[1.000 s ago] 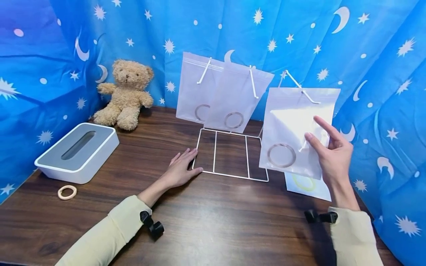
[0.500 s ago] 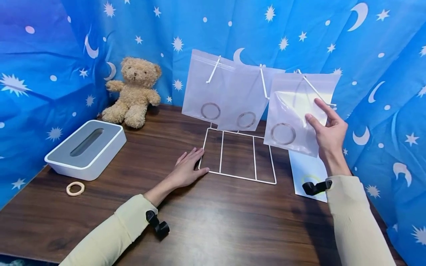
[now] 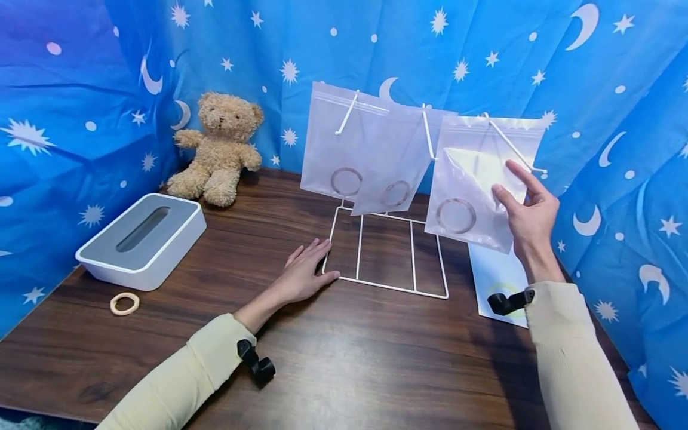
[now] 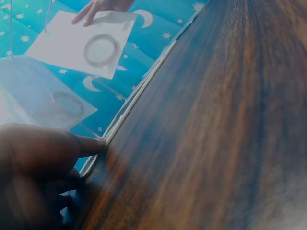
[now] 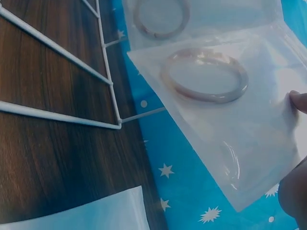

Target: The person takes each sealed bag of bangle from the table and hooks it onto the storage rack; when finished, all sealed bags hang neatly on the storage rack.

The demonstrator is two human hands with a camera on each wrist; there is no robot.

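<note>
At right of frame, the right hand (image 3: 533,224) is pinching the zip bag (image 3: 475,179), which is hanging on the wire rack (image 5: 48,114); the outstretched left hand (image 3: 302,273) is touching its base, probably bracing well against tugs.

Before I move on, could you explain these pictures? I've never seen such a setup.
There's no machine: a person works with a bare left hand and right hand. The wide picture comes from a camera on the head; the other two, from a small camera on each wrist. On the table stands a white wire rack, which the left hand touches at its base. Two pale bags hang there, each showing a ring shape; the right hand pinches the edge of a third bag. Another bag lies on the table at the right. To the left are a teddy bear, a grey-and-white box and a small ring.
</note>
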